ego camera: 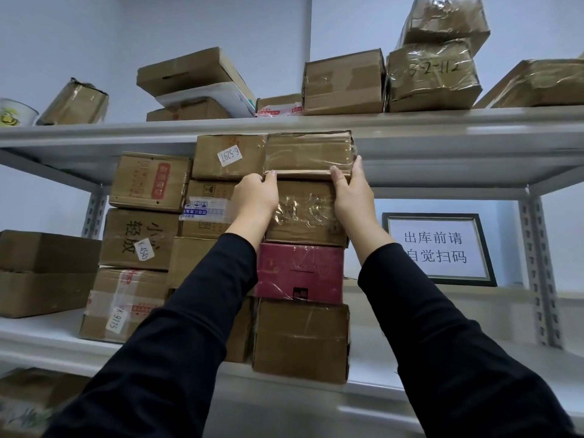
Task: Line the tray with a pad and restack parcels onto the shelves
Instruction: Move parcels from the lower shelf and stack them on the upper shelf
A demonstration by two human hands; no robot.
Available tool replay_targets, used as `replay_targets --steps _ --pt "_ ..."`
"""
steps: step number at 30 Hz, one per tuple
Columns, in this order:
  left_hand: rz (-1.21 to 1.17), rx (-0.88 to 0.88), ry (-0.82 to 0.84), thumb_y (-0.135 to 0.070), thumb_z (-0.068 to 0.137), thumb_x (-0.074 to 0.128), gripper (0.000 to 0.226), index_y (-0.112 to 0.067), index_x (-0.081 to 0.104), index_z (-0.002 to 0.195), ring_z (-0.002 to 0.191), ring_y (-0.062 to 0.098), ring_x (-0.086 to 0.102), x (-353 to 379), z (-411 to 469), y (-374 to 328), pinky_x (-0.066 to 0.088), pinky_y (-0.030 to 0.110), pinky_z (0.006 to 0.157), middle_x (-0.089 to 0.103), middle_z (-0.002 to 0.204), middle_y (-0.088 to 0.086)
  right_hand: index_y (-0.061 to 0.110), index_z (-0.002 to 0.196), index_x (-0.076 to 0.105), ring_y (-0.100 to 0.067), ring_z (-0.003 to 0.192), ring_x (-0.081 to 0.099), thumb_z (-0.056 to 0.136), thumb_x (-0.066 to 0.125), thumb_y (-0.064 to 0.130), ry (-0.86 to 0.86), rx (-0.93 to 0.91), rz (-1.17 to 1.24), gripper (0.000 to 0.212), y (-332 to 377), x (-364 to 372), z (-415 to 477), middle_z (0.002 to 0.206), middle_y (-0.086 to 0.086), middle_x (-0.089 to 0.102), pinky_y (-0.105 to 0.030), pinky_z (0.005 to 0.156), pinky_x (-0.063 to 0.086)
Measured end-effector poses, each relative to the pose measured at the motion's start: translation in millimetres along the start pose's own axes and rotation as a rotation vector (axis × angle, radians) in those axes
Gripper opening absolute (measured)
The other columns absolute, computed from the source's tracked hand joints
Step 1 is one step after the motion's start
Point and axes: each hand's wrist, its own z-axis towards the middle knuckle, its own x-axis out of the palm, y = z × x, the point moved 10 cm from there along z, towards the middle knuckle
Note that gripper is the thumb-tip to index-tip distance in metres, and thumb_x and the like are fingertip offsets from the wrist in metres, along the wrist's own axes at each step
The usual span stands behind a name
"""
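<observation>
Held parcel: a flat brown cardboard parcel (308,153) wrapped in clear tape, at the top of a stack, just under the upper shelf (442,121).
Left hand: the left hand (257,194) grips the parcel's lower left corner, fingers curled together on its edge.
Right hand: the right hand (354,194) clamps the lower right corner, thumb up the right side, fingers hooked on the bottom edge.
Contact below: whether the parcel rests fully on the box beneath cannot be told.
Stack: beneath it, from the top down, a tape-wrapped brown box (303,216), a dark red box (298,273) and a larger brown box (300,339) standing on the white middle shelf (47,339).
Left neighbour: a brown box with a white "6-5297" sticker (227,156) touches the held parcel's left side.
Further left: more stacked brown cartons (139,238).
Right: a framed sign with Chinese text (439,248) stands at the far side of the shelf.
Upper shelf: several taped parcels (433,77) and, far left, a printed cup (15,112).
Arms: black sleeves (442,343) reach up from the near edge.
</observation>
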Motion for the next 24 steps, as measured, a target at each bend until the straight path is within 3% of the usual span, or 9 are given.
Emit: replay_targets --steps 2,4,6,7,9,14,16,20,24 --pt "-0.042 -0.012 -0.001 -0.039 0.098 0.034 0.049 -0.015 0.033 0.056 0.07 0.025 0.045 0.2 -3.2 1.7 0.029 0.03 0.062 0.043 0.061 -0.001 0.022 0.153 0.002 -0.022 0.146 0.02 0.101 0.038 0.038 0.021 0.014 0.028 0.065 -1.6 -0.3 -1.5 0.159 -0.003 0.019 -0.031 0.113 0.021" --pt "-0.1 -0.021 -0.002 -0.04 0.097 0.036 0.042 -0.013 0.045 0.066 0.073 0.023 0.046 -1.9 -9.5 1.2 0.031 0.03 0.06 0.049 0.069 0.0 0.023 0.153 -0.002 -0.021 0.146 0.017 0.101 0.037 0.04 -0.002 0.024 0.098 0.067 -2.7 -5.7 -6.0 0.16 -0.002 0.014 -0.032 0.114 0.019" --pt "-0.141 -0.031 0.001 -0.043 0.094 0.039 0.036 -0.013 0.056 0.105 0.094 0.024 0.051 -4.3 -17.1 1.1 0.041 0.033 0.075 0.059 0.098 0.003 0.021 0.153 0.001 -0.022 0.146 0.017 0.101 0.037 0.039 -0.076 0.03 0.149 0.066 -4.4 -14.4 -12.6 0.16 -0.004 0.012 -0.033 0.114 0.019" --pt "-0.13 -0.03 0.001 -0.043 0.093 0.041 0.043 -0.014 0.049 0.123 0.108 0.025 0.049 -6.2 -23.1 1.0 0.042 0.036 0.088 0.057 0.116 0.004 0.02 0.153 0.006 -0.023 0.144 0.021 0.101 0.038 0.038 -0.123 0.032 0.137 0.064 -6.2 -19.9 -18.6 0.158 -0.008 0.015 -0.034 0.113 0.021" --pt "-0.079 0.004 -0.04 -0.042 0.091 0.044 0.05 -0.016 0.04 0.134 0.125 0.027 0.038 -13.3 -32.4 -3.5 0.034 0.04 0.101 0.048 0.136 0.006 0.015 0.147 0.024 -0.026 0.134 0.033 0.1 0.042 0.033 -0.209 0.011 0.093 0.054 -5.7 -30.6 -27.6 0.149 -0.013 0.028 -0.036 0.11 0.028" --pt "-0.083 0.172 -0.095 -0.034 0.09 0.048 0.038 -0.017 0.051 0.123 0.125 0.025 0.037 -26.1 -62.8 -19.9 0.032 0.039 0.103 0.049 0.133 0.004 0.011 0.111 0.059 -0.017 0.101 0.054 0.095 0.047 0.018 -0.203 -0.099 -0.077 0.021 1.5 -43.3 -54.0 0.113 -0.003 0.055 -0.031 0.089 0.045" --pt "-0.188 0.238 -0.045 -0.031 0.089 0.048 0.032 -0.016 0.058 0.115 0.119 0.024 0.043 -22.9 -78.0 -22.9 0.036 0.038 0.101 0.056 0.123 0.004 0.011 0.103 0.064 -0.013 0.093 0.056 0.094 0.047 0.014 -0.115 -0.1 -0.119 0.02 0.2 -38.3 -65.9 0.104 -0.003 0.063 -0.025 0.08 0.042" --pt "-0.429 0.355 -0.064 -0.026 0.084 0.048 0.028 -0.014 0.059 0.107 0.104 0.02 0.054 -30.9 -122.5 -23.5 0.045 0.035 0.089 0.057 0.093 -0.012 0.015 0.097 0.066 -0.011 0.091 0.056 0.094 0.049 0.013 0.05 -0.049 -0.155 0.017 -7.2 -27.8 -100.4 0.092 0.002 0.063 -0.022 0.08 0.041" --pt "-0.52 0.337 -0.041 -0.022 0.085 0.048 0.015 -0.017 0.06 0.094 0.089 0.018 0.059 -28.2 -161.6 -9.8 0.046 0.031 0.077 0.058 0.082 -0.014 0.017 0.098 0.067 -0.007 0.087 0.055 0.094 0.052 0.017 0.163 0.044 -0.24 0.015 -25.0 -31.9 -146.0 0.09 0.006 0.062 -0.015 0.072 0.042"
